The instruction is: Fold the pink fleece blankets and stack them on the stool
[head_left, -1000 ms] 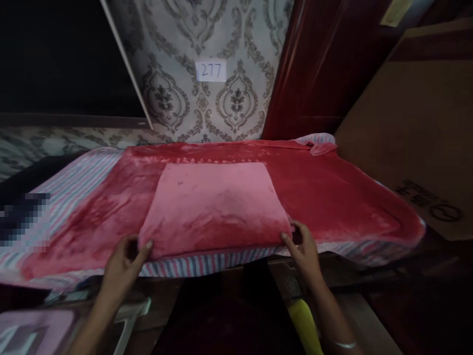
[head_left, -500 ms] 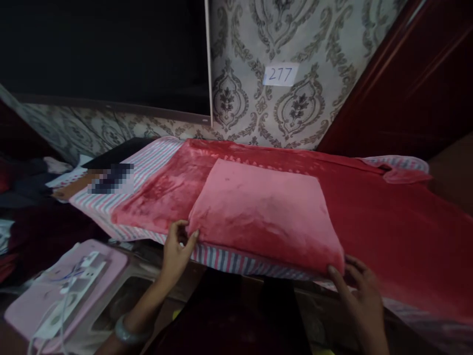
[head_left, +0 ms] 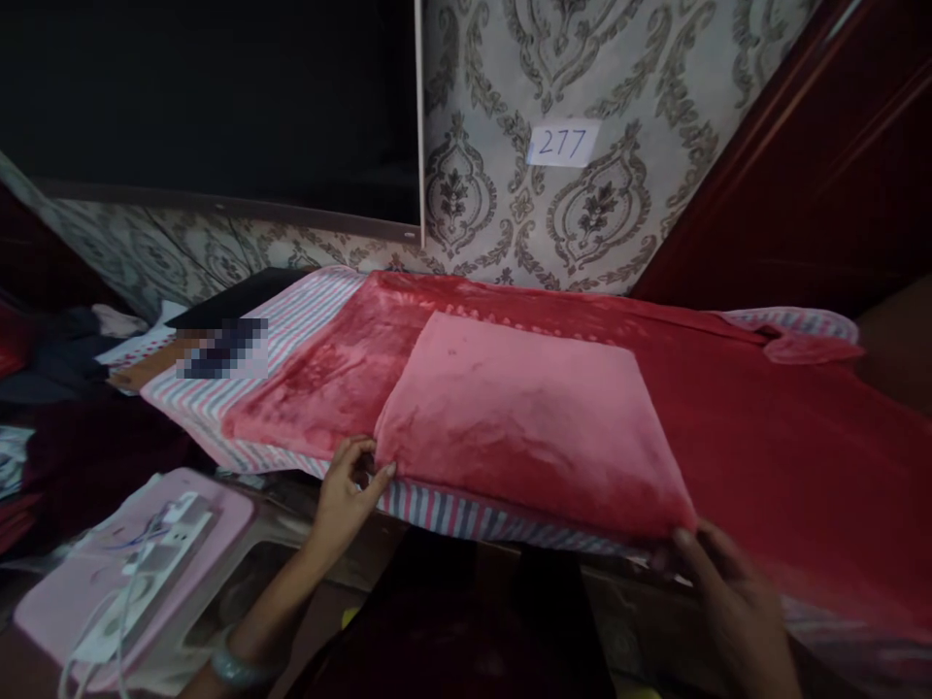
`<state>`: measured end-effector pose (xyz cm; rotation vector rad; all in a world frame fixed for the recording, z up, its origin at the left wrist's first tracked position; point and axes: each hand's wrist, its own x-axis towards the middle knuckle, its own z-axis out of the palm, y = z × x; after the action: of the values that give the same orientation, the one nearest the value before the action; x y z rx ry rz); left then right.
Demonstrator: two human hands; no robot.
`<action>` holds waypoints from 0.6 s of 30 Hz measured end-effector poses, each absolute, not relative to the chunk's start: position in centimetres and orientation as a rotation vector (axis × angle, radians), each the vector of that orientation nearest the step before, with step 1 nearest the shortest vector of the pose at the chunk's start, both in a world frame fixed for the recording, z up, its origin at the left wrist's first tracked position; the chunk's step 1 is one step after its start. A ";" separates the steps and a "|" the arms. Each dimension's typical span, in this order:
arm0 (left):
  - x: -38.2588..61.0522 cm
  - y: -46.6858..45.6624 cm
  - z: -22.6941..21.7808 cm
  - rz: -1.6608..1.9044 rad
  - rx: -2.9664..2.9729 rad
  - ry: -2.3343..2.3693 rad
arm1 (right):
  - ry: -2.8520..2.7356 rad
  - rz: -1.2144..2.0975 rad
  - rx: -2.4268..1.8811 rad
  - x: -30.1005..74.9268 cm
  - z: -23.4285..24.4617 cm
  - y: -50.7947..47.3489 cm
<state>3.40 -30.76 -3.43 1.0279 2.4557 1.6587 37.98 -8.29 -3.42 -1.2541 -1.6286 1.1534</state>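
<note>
A pink-lit folded flap of red fleece blanket (head_left: 528, 422) lies as a thick layer on the larger spread red fleece blanket (head_left: 786, 456). Beneath them is a striped blue-and-pink mattress pad (head_left: 466, 510). My left hand (head_left: 346, 495) pinches the near edge of the fold between thumb and fingers. My right hand (head_left: 732, 612), slightly blurred, holds the fold's near right corner. A bangle circles my left wrist.
Patterned wallpaper with a paper card marked 277 (head_left: 563, 144) rises behind the bed, beside a dark red door (head_left: 772, 155). A power strip on a pink board (head_left: 138, 573) sits at lower left, and dark clothes (head_left: 65, 417) are heaped at left.
My view has turned left, so the bed sits further right. My hands stay on the fold's near edge, and the fold now appears slanted.
</note>
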 end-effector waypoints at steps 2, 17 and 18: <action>3.0 -30.8 -3.5 1.612 1.052 2.473 | -1.655 1.238 -1.226 37.7 -3.3 -8.1; -0.2 -31.6 -1.3 1.358 1.051 2.296 | -1.491 1.266 -1.133 37.9 -4.1 -7.1; -0.3 -31.6 -1.2 1.351 1.049 2.285 | -1.493 1.266 -1.133 38.0 -4.2 -7.1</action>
<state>-0.29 -31.62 -1.19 1.0487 2.2854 1.3509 37.99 -7.11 -4.18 -1.1326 -1.4929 1.2656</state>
